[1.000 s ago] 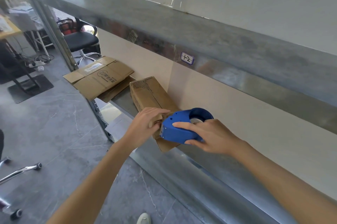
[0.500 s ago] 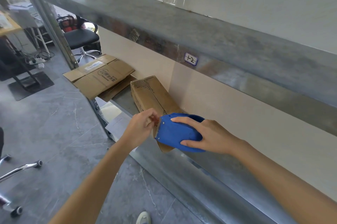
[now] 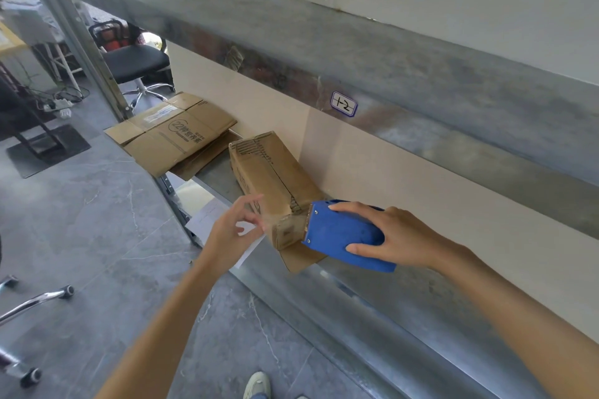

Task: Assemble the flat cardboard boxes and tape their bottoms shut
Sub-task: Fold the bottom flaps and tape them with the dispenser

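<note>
Box: the brown box [image 3: 275,171] lies on the metal shelf [image 3: 356,295], its long seam on top and its near end towards the person.
Flat cardboard: the flat cardboard [image 3: 171,136] is stacked on the same shelf, well apart from the box on its far left side.
Right hand: the right hand [image 3: 398,236] has its grip wrapped over the blue tape dispenser [image 3: 343,236], whose toothed edge touches the box's near end.
Left hand: the left hand [image 3: 230,233], just left of the box's near end, appears to pinch the free end of the tape [image 3: 282,220]. The tape is clear and slightly blurred.
Step in hand: probably starting a strip across the box's near end.
How to do it well: keep the tape taut and level, and centre it on the seam. Press the free end down the box's left face before drawing the dispenser along. A slack strip may wrinkle or stick to itself.
Watch: a loose flap juts out beneath the box's near end. Fold it in first.
</note>
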`<state>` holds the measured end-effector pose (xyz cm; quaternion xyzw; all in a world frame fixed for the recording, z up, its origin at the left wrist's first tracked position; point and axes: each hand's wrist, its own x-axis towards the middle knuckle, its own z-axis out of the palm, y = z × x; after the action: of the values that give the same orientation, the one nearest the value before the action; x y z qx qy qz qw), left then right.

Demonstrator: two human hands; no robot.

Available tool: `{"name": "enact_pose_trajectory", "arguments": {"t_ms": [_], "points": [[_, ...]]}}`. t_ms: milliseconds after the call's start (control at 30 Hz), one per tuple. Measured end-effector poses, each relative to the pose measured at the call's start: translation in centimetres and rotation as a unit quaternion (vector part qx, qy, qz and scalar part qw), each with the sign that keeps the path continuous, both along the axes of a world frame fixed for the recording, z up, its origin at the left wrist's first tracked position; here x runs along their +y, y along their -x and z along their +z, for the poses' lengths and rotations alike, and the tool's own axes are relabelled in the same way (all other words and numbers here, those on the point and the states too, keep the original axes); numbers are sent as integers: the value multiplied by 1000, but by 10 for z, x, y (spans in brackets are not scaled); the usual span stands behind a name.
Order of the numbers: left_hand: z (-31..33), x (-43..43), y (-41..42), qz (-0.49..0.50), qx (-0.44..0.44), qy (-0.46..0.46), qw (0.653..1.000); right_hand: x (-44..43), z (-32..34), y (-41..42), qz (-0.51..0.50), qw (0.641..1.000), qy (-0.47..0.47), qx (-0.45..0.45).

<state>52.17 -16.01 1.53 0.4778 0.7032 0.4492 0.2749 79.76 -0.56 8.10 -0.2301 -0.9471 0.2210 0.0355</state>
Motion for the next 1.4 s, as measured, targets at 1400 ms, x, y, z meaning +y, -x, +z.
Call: {"name": "enact_pose_trajectory", "arguments": {"t_ms": [1400], "points": [[-49,66,70,-209,144,-148,956,-19,-10,27,-119,987,-23,-104]]}}
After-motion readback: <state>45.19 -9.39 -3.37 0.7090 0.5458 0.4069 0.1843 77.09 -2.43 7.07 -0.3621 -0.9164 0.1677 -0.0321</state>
